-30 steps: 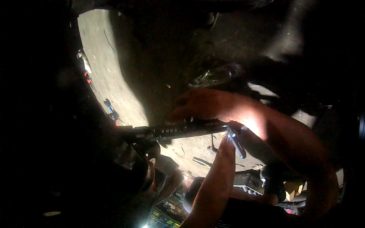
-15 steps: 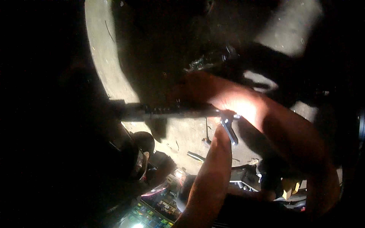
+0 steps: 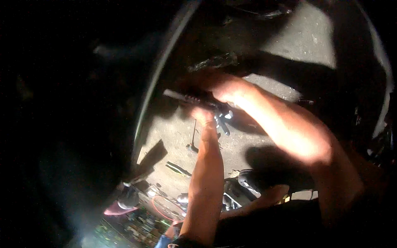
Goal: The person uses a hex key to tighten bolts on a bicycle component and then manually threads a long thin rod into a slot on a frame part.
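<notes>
My left hand [image 3: 201, 115] is closed round a dark metal bar [image 3: 175, 96], with fingertips showing along its upper side. A shiny jointed metal piece [image 3: 223, 123] sticks out at the bar's right end, beside my left wrist. Just above the bar, my right hand [image 3: 219, 86] lies partly in deep shadow. Its fingers are hidden, so I cannot tell whether they grip anything. Below the hands, a thin-shafted tool with a wider end [image 3: 193, 140] lies on the concrete floor [image 3: 165, 136]. Pliers with pale green grips [image 3: 178, 168] rest nearer to me, left of my forearm.
A pale curved edge [image 3: 159, 66] runs down the left, with darkness beyond it. At the lower left lie a pinkish item [image 3: 118, 208], a thin red ring [image 3: 154, 202] and a cluttered patch of small parts [image 3: 142, 227]. A dark shoe-like shape [image 3: 248, 180] sits near my arms.
The view has shifted, and both hands now appear farther up and left. The bar, level before, now slopes down to the right. My left hand shows more clearly under it.
</notes>
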The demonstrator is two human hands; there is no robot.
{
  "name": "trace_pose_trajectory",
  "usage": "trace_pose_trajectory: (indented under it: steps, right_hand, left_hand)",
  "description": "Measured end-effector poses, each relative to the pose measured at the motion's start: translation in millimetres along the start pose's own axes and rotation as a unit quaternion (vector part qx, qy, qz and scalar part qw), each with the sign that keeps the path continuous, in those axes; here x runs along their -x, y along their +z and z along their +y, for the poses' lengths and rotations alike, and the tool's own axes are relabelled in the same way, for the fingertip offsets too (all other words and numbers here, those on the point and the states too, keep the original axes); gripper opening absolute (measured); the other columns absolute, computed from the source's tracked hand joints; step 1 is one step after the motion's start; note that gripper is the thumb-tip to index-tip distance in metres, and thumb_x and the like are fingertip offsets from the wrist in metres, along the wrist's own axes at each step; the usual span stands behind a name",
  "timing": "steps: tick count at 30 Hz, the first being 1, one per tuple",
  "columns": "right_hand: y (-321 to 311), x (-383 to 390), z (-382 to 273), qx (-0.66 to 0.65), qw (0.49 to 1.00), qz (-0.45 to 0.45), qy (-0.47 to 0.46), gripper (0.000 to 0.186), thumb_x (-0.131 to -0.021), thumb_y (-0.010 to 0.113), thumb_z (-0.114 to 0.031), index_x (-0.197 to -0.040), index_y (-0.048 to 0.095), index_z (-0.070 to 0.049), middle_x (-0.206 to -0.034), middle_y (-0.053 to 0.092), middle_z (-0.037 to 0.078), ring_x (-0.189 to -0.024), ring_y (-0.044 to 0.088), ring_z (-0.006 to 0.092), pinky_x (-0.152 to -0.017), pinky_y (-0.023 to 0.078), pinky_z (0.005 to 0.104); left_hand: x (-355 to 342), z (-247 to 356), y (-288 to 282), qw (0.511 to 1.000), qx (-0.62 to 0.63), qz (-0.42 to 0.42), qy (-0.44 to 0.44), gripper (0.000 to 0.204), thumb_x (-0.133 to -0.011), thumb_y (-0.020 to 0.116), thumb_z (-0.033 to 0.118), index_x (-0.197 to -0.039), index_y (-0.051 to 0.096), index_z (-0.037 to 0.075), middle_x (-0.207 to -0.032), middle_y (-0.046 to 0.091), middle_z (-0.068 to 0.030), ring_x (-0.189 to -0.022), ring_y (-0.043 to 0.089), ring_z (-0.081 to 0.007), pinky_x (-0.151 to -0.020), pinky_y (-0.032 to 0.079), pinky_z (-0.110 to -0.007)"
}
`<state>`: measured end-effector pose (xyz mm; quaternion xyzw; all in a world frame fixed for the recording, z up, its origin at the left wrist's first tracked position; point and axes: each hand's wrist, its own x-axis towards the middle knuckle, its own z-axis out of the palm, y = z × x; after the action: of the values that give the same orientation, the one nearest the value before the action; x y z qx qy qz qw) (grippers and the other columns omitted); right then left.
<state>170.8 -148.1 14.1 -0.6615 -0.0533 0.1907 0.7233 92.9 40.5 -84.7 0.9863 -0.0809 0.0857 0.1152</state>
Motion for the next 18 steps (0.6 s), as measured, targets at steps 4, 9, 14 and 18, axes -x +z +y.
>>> trace_pose_trajectory:
  steps: [4, 9, 14, 18]
  right_hand:
    - [-25.2, -0.2, 47.2, -0.2, 0.971, -0.045, 0.121, 0.028, -0.092, 0.047, -0.023, -0.108, 0.062, -0.004, -0.109, 0.062, 0.014, -0.1, 0.056, 0.0222, -0.09, 0.04, 0.0301]
    - [-9.5, -16.4, 68.9, -0.08, 0.994, -0.039, 0.057, 0.029, -0.092, 0.045, -0.02, -0.108, 0.061, -0.002, -0.109, 0.062, 0.015, -0.098, 0.056, 0.0239, -0.092, 0.04, 0.0315]
    - [-1.4, -15.6, 71.2, -0.004, 0.998, 0.022, 0.066, 0.038, -0.093, 0.046, -0.032, -0.118, 0.056, -0.004, -0.12, 0.056, 0.017, -0.103, 0.053, 0.0265, -0.092, 0.04, 0.0348]
    - [-15.9, -3.3, 45.5, 0.047, 0.999, -0.019, 0.019, 0.03, -0.094, 0.041, -0.021, -0.114, 0.058, -0.005, -0.116, 0.056, 0.02, -0.105, 0.053, 0.0274, -0.095, 0.038, 0.0353]
  left_hand:
    - [-15.4, 77.3, -44.1, 0.906, 0.355, 0.111, -0.204, 0.036, -0.088, 0.049, 0.025, -0.11, 0.056, -0.003, -0.11, 0.058, -0.0156, -0.097, 0.054, -0.0263, -0.086, 0.042, -0.035]
    - [-43.3, 159.2, -104.0, 0.796, 0.506, 0.12, -0.31, 0.04, -0.082, 0.065, 0.024, -0.109, 0.056, -0.004, -0.105, 0.059, -0.0106, -0.092, 0.052, -0.0183, -0.083, 0.04, -0.029]
    - [-48.2, 158.2, -89.6, 0.83, 0.43, 0.165, -0.315, 0.034, -0.082, 0.06, 0.017, -0.106, 0.057, -0.007, -0.099, 0.062, -0.0118, -0.086, 0.054, -0.02, -0.078, 0.043, -0.031]
    - [-56.9, 160.0, -83.6, 0.849, 0.413, 0.184, -0.275, 0.032, -0.081, 0.058, 0.015, -0.103, 0.058, -0.01, -0.099, 0.063, -0.0133, -0.088, 0.055, -0.0223, -0.083, 0.042, -0.033]
